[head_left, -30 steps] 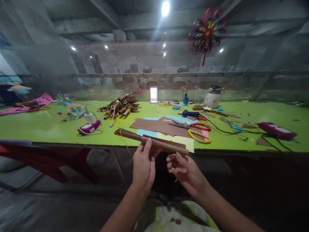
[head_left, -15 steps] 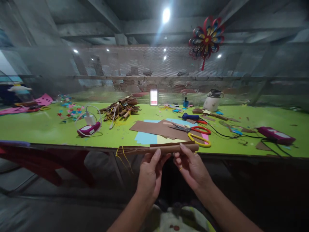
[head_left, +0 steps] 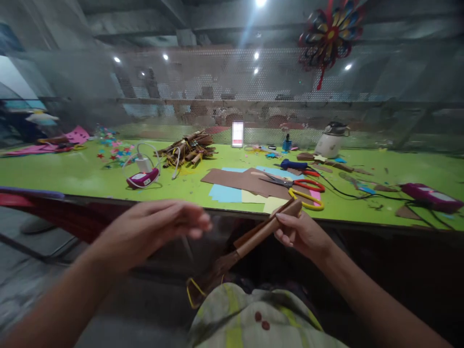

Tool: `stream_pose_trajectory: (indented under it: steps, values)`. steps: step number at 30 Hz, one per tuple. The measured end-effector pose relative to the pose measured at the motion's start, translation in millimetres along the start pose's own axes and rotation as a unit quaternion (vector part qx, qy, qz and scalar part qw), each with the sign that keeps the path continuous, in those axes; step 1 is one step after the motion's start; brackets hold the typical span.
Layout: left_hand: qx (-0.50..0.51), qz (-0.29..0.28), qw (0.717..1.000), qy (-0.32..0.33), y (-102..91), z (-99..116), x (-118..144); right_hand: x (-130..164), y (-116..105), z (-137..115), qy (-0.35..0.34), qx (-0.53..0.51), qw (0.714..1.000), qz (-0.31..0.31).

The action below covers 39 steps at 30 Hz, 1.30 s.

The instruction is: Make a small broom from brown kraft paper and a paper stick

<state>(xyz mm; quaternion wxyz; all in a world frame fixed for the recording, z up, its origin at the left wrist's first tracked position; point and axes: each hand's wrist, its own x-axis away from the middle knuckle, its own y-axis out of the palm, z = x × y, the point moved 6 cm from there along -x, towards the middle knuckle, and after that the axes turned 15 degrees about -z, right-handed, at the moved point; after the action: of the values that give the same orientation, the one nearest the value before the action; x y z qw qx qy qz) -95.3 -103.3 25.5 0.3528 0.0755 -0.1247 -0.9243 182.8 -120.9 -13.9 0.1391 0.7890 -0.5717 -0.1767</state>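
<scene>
My right hand is closed on a brown paper roll, gripping it near its upper end. The roll slants down to the left, over my lap. Its lower end is pleated or fringed, and yellow string trails from it. Away from the roll, to the left, my left hand is in the air in front of the table edge, slightly blurred. Its fingers reach out to the right and hold nothing. Just beyond my right hand, scissors with red and yellow handles lie on brown paper sheets.
On the green table are a pile of brown paper rolls, paper stars, a purple power socket and a blue glue gun. A white jug and another purple socket are at the right. A red chair is at the left.
My left hand has let go of the roll and moved left. The roll's pleated end has swung down, now in my right hand alone. The camera has tilted down.
</scene>
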Motion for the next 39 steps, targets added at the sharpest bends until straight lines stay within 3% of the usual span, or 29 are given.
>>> stream_pose_trajectory:
  steps: [3, 5, 7, 9, 12, 18, 24, 31, 36, 39]
  values:
    - [0.032, -0.133, 0.981, -0.139, 28.5, -20, -69, -10, 7, 2, 0.01, -0.009, 0.996, -0.086]
    - [0.102, -0.232, 0.946, -0.201, 62.1, -48, -88, -15, 8, 2, 0.016, -0.007, 0.993, -0.121]
    - [0.167, -0.276, 0.923, -0.209, 88.4, -70, -89, -19, 5, 1, 0.025, -0.001, 0.99, -0.139]
    - [0.216, -0.269, 0.917, -0.2, 100.1, -84, -83, -20, 1, 0, 0.033, 0.006, 0.989, -0.147]
    - [0.241, -0.229, 0.921, -0.203, 99.8, -91, -74, -22, -1, 0, 0.038, 0.011, 0.987, -0.154]
    - [0.27, -0.195, 0.933, -0.138, 96.1, -79, -77, -35, 4, 3, 0.021, -0.009, 0.988, -0.151]
    - [0.311, -0.203, 0.919, -0.134, 98.6, -79, -73, -39, 6, 11, 0.043, -0.015, 0.987, -0.155]
    - [0.33, -0.172, 0.92, -0.122, 95.5, -79, -73, -43, 6, 20, 0.056, -0.031, 0.988, -0.139]
    - [0.341, -0.16, 0.92, -0.109, 90.0, -80, -72, -33, 12, 13, 0.059, -0.011, 0.995, -0.081]
    - [0.327, -0.15, 0.927, -0.101, 81.1, -77, -70, -13, 2, -5, 0.059, 0.081, 0.994, -0.033]
